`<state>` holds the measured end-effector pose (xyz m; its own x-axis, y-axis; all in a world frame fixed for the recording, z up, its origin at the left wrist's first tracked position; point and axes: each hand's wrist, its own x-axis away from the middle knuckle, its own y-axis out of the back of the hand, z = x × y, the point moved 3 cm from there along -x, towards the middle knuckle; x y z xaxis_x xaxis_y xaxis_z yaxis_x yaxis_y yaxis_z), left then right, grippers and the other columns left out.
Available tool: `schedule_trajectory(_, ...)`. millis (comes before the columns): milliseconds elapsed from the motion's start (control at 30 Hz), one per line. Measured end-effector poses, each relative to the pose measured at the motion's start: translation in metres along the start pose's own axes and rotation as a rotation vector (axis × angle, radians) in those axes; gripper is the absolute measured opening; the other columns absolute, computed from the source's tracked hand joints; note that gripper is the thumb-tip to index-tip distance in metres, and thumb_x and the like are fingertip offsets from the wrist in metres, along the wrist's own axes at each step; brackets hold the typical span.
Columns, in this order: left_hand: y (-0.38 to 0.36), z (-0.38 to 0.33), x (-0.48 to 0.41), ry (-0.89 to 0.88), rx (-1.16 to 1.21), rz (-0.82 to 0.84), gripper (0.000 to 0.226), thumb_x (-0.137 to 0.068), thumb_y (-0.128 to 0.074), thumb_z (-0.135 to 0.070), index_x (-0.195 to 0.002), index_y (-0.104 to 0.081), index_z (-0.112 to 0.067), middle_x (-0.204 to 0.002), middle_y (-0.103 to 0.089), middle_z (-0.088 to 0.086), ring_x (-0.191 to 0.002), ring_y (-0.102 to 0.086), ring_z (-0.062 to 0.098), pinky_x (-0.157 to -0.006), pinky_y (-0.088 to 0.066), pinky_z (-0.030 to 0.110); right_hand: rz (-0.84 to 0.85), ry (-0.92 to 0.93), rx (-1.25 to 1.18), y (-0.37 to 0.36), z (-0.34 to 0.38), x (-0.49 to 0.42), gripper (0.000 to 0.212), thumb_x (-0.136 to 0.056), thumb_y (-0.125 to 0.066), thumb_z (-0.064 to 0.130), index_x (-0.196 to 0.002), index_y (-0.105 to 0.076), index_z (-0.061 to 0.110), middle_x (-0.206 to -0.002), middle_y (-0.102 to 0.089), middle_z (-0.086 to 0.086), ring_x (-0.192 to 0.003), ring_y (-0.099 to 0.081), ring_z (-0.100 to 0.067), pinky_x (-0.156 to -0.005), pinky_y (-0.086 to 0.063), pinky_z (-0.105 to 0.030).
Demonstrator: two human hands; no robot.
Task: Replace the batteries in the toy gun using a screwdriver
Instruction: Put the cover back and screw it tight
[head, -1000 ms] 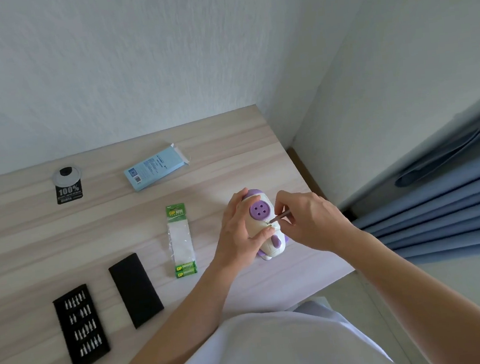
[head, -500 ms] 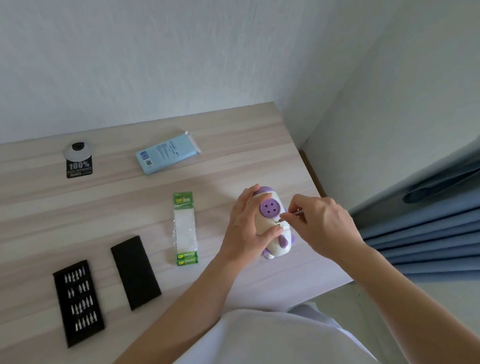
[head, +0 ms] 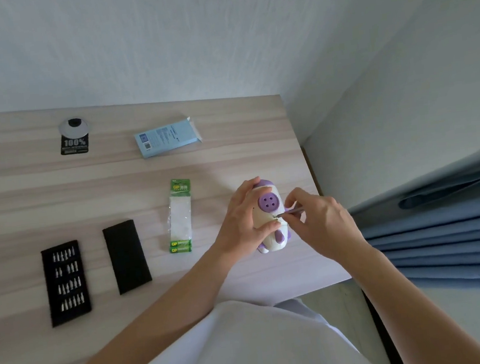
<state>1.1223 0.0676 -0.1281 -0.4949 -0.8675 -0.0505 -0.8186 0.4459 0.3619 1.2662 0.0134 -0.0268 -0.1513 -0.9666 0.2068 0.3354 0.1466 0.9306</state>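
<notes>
Screw work on the toy gun (head: 270, 203)
Your left hand (head: 241, 223) gripped it just right of the battery pack (head: 179, 217); your right hand (head: 323, 222) pinched the screwdriver (head: 291, 211). You needed square pressure and slow turns.

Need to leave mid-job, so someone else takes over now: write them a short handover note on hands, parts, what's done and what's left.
Left hand grips the toy gun, held on the table near its right edge.
Right hand pinches the screwdriver, tip against the toy's white body below the purple disc.
Battery pack lies left of the toy, green batteries at its near end; bit tray and black lid further left.
Done: screwdriver set on the toy; no cover is seen off.
Left: probably finish the screw, open the compartment, swap batteries, refasten.
</notes>
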Motion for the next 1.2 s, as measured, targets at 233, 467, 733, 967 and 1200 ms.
schedule_trajectory(233, 0.000, -0.001, 0.000, 0.019, 0.029, 0.012, 0.064, -0.077, -0.078, -0.026, -0.135, -0.052, -0.026, -0.148, -0.026, -0.024, -0.139, -0.025, 0.002, -0.098, -0.050, 0.046, -0.071, -0.057, 0.223, -0.006, 0.005, 0.000, 0.042, -0.098, -0.052, 0.046, -0.074, -0.048, 0.013, -0.058, -0.050, -0.004, -0.056, -0.044, -0.032, -0.050, -0.032, -0.031)
schedule_trajectory(467, 0.000, -0.001, 0.001, 0.025, 0.032, 0.014, 0.064, -0.077, -0.079, -0.027, -0.135, -0.053, -0.026, -0.145, -0.026, -0.026, -0.139, -0.025, 0.002, -0.100, -0.049, 0.049, -0.046, -0.009, 0.060, 0.000, 0.007, 0.004, 0.006, -0.095, -0.056, 0.031, -0.096, -0.055, 0.025, -0.082, -0.067, 0.010, -0.074, -0.060, -0.025, -0.062, -0.051, -0.035)
schedule_trajectory(733, 0.000, -0.002, 0.000, 0.027, 0.039, 0.019, 0.064, -0.077, -0.080, -0.027, -0.135, -0.051, -0.031, -0.146, -0.025, -0.028, -0.141, -0.025, 0.007, -0.097, -0.051, 0.044, -0.059, 0.018, 0.049, 0.000, 0.009, 0.006, 0.009, -0.092, -0.056, 0.020, -0.085, -0.050, 0.019, -0.068, -0.059, 0.004, -0.064, -0.054, -0.030, -0.055, -0.051, -0.039)
schedule_trajectory(967, -0.002, -0.002, 0.000, 0.027, 0.043, 0.006, 0.064, -0.077, -0.078, -0.023, -0.135, -0.052, -0.030, -0.154, -0.024, -0.020, -0.143, -0.022, 0.008, -0.074, -0.051, 0.019, -0.013, -0.034, 0.211, -0.004, 0.016, -0.003, 0.028, -0.099, -0.051, 0.033, -0.081, -0.046, 0.012, -0.065, -0.053, -0.005, -0.061, -0.046, -0.030, -0.055, -0.035, -0.031)
schedule_trajectory(1200, -0.003, 0.004, 0.000, 0.027, 0.030, 0.013, 0.066, -0.077, -0.080, -0.027, -0.136, -0.051, -0.031, -0.156, -0.025, -0.016, -0.145, -0.025, 0.011, -0.104, -0.043, 0.023, -0.011, -0.059, 0.013, 0.000, 0.009, 0.001, 0.011, -0.094, -0.059, 0.033, -0.094, -0.058, 0.022, -0.081, -0.068, 0.008, -0.071, -0.059, -0.022, -0.063, -0.052, -0.034)
